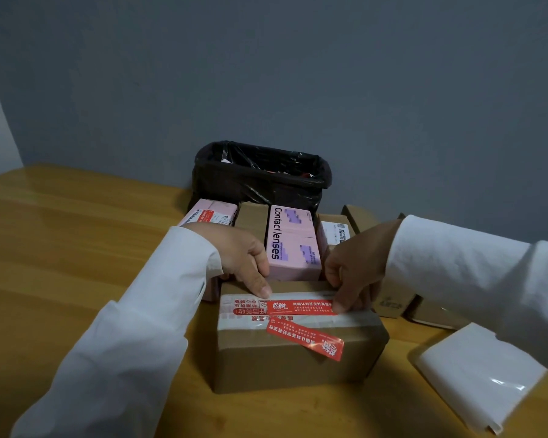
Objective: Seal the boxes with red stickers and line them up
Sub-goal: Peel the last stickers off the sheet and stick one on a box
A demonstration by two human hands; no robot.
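Note:
A brown cardboard box (298,358) stands in front of me on the wooden table, with a white printed tape strip across its top. A red sticker (299,307) lies along that strip. My left hand (246,257) presses a fingertip at the sticker's left end. My right hand (351,273) pinches its right end against the box. A second red sticker (306,339) lies slanted on the box top, its end reaching past the front edge. Behind the box stand two pink boxes (293,241) and brown cartons (252,218) side by side.
A bin with a black liner (260,175) stands against the grey wall behind the boxes. Flat cartons (393,306) lie at the right. White backing sheets (478,374) lie at the near right. Bare wooden table (60,248) spreads to the left.

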